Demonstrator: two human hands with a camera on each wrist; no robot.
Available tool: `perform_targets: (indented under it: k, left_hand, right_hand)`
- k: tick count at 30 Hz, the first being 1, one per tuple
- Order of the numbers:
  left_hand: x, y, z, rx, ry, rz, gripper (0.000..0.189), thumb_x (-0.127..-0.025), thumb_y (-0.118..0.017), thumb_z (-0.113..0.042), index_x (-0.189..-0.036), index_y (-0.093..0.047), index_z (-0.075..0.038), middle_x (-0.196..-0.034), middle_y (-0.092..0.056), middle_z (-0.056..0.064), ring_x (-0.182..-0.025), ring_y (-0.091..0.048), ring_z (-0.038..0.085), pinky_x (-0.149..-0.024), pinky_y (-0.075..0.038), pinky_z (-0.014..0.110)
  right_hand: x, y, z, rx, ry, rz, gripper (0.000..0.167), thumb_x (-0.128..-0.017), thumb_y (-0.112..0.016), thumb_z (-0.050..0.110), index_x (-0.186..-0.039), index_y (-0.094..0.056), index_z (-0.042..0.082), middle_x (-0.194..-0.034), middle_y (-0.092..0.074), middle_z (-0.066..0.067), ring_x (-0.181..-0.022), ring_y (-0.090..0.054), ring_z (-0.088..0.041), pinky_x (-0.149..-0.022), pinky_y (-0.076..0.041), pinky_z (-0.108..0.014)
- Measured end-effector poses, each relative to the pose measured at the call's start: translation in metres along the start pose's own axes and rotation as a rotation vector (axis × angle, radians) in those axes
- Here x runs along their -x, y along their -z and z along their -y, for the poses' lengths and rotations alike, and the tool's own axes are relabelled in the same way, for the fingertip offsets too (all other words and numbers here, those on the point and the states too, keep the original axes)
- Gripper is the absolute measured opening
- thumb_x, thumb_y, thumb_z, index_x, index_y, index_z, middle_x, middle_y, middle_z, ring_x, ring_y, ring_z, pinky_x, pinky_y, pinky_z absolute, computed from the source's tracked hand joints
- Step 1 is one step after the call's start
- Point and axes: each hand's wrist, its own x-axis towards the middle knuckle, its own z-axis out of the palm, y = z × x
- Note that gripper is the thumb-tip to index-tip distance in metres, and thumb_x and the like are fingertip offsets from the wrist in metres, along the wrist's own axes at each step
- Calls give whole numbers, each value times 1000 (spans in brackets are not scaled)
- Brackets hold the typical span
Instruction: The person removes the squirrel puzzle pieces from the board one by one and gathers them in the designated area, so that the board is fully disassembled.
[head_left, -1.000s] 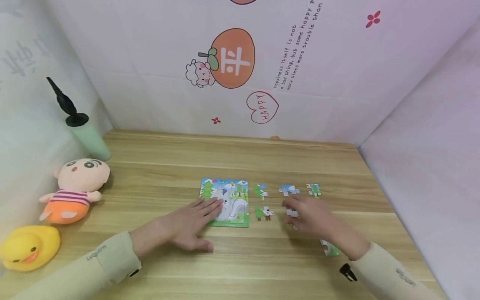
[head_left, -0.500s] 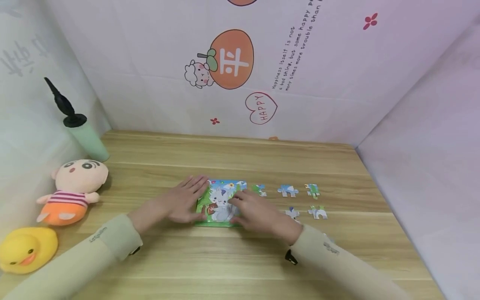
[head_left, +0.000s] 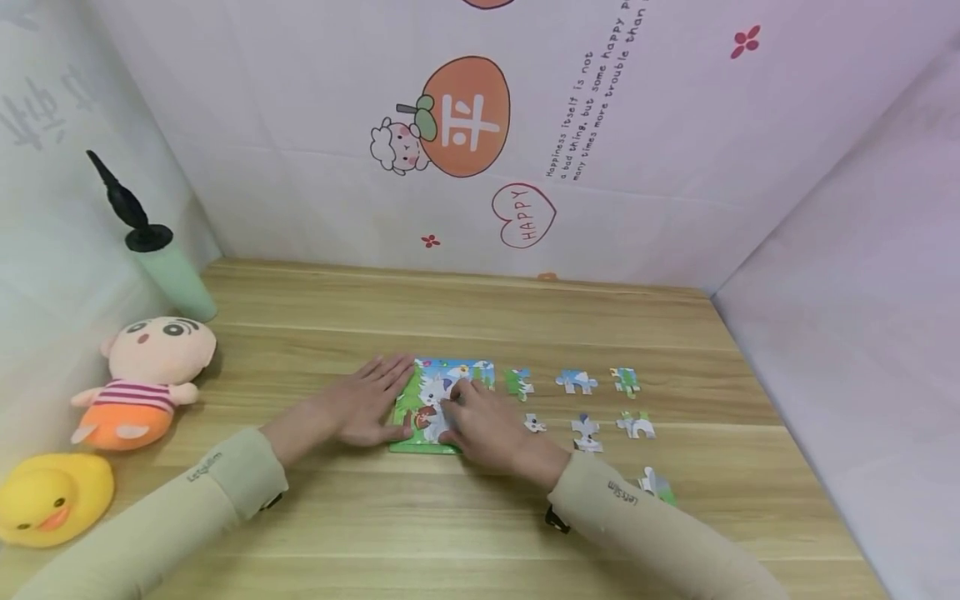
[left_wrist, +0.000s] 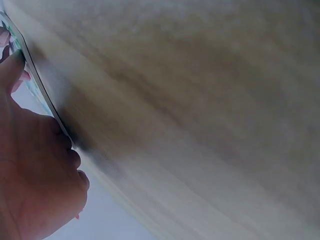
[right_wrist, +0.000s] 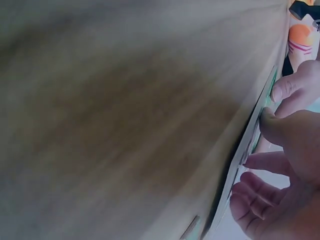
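A small square jigsaw puzzle [head_left: 424,448] with a grey squirrel picture and green border lies on the wooden table. My left hand [head_left: 360,408] rests along its left edge, fingers extended toward the top corner and thumb over the lower left. Over the puzzle's right half is my right hand [head_left: 487,429], its thumb and index finger set down on the picture. In the right wrist view, the right thumb [right_wrist: 272,127] and index finger [right_wrist: 267,161] meet the puzzle's surface; I cannot tell whether they pinch a piece. Several loose puzzle pieces [head_left: 576,382] lie in rows to the right.
A yellow toy duck [head_left: 56,500], a plush doll [head_left: 150,383] in a striped top and a green hand pump [head_left: 176,279] with a black nozzle stand along the left side. White printed cloth walls [head_left: 330,208] border the table [head_left: 360,317] at the back and sides.
My right hand has moved left from the loose pieces onto the puzzle. The left hand has shifted left from the middle of the picture to its left edge.
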Motion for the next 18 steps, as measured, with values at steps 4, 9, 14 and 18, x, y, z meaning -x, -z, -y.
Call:
perform_targets:
  k: [4, 9, 14, 18]
  left_hand:
    - [0, 0, -1, 4, 2, 3, 103, -100, -44, -70, -165, -12, 2, -177, -3, 18, -166, -6, 36, -137, -10, 53]
    - [-1, 1, -2, 3, 8, 4, 102, -100, -45, -69, -165, -13, 2, -177, -4, 18, -166, -7, 36, -136, -10, 54]
    - [-1, 2, -4, 8, 18, 17, 101, -100, -46, -67, -165, -13, 3, -176, -5, 19, -166, -7, 36, -137, -10, 54]
    - [-1, 4, -5, 18, 23, 30, 101, -101, -47, -66, -165, -12, 3, -176, -4, 19, -166, -6, 36, -137, -9, 53]
  right_hand:
    - [-1, 0, 2, -52, 8, -18, 38, -98, -71, 37, -120, -75, 6, -119, -67, -8, -107, -63, -21, -93, -58, -34]
    - [-4, 0, 5, -66, -12, 6, 31, -98, -72, 33, -116, -72, 7, -105, -65, -3, -94, -58, -15, -86, -55, -31]
    - [-7, 2, 6, -118, -53, 40, 33, -98, -73, 29, -121, -70, 7, -106, -66, -3, -95, -59, -15, -87, -55, -31]
    - [-8, 2, 6, -164, -76, 53, 36, -97, -73, 29, -125, -70, 7, -111, -66, -5, -99, -59, -17, -87, -56, -30]
